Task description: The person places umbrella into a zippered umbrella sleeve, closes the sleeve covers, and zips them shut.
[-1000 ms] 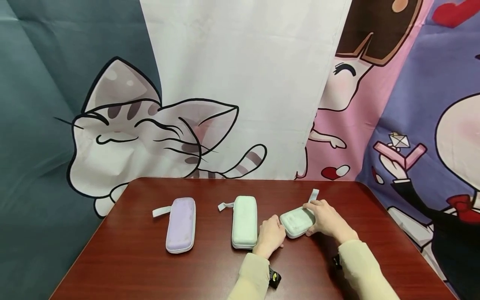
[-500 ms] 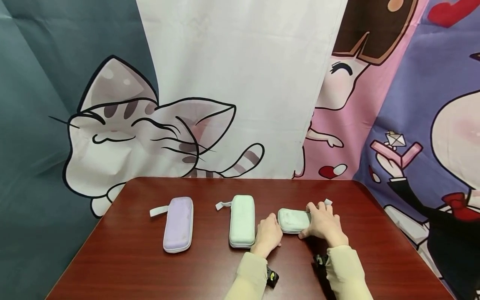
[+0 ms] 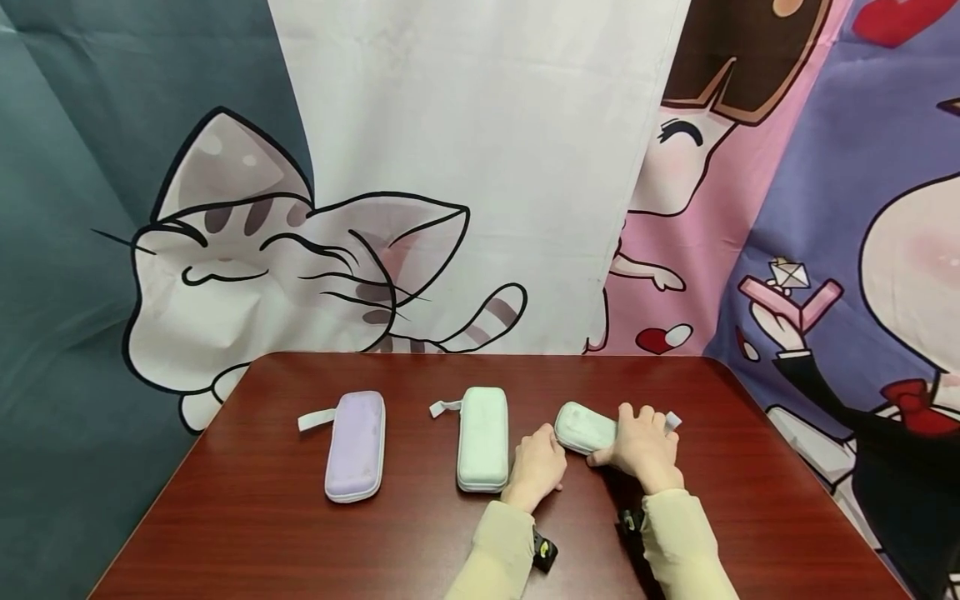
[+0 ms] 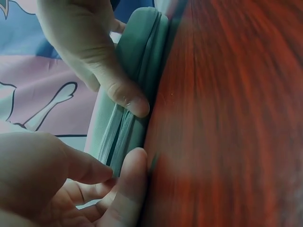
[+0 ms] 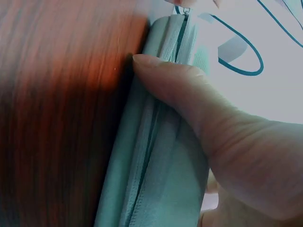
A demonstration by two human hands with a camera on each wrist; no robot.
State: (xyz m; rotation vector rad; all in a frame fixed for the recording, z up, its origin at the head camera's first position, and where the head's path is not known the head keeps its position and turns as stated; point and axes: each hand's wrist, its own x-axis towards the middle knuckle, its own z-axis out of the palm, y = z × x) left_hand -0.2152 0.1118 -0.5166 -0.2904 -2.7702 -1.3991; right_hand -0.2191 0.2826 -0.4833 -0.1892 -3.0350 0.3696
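Observation:
A small mint-green zip case (image 3: 585,428) lies at the right of the table, its right part covered by my right hand (image 3: 641,450). That hand grips it, fingers over the top and thumb (image 5: 165,78) along the zippered side. Between the zipper tapes (image 5: 151,127) a dark gap shows. My left hand (image 3: 536,467) is at the case's left end, thumb and forefinger pinched together beside the zipper (image 4: 116,137). A small metal zipper pull (image 5: 186,10) appears near its fingertips in the right wrist view; the fingers mostly hide what they pinch. A pale strap (image 3: 672,421) sticks out past my right hand.
Just left of my left hand lies a longer mint-green case (image 3: 482,442) with a pale strap. Farther left is a lilac case (image 3: 356,447), also strapped. The dark red wooden table (image 3: 247,517) ends at a printed cloth backdrop (image 3: 480,125).
The small mint case has turned clockwise, its strap end swinging from the back round to the right. My right hand has turned with it and shifted left; my left hand has barely moved.

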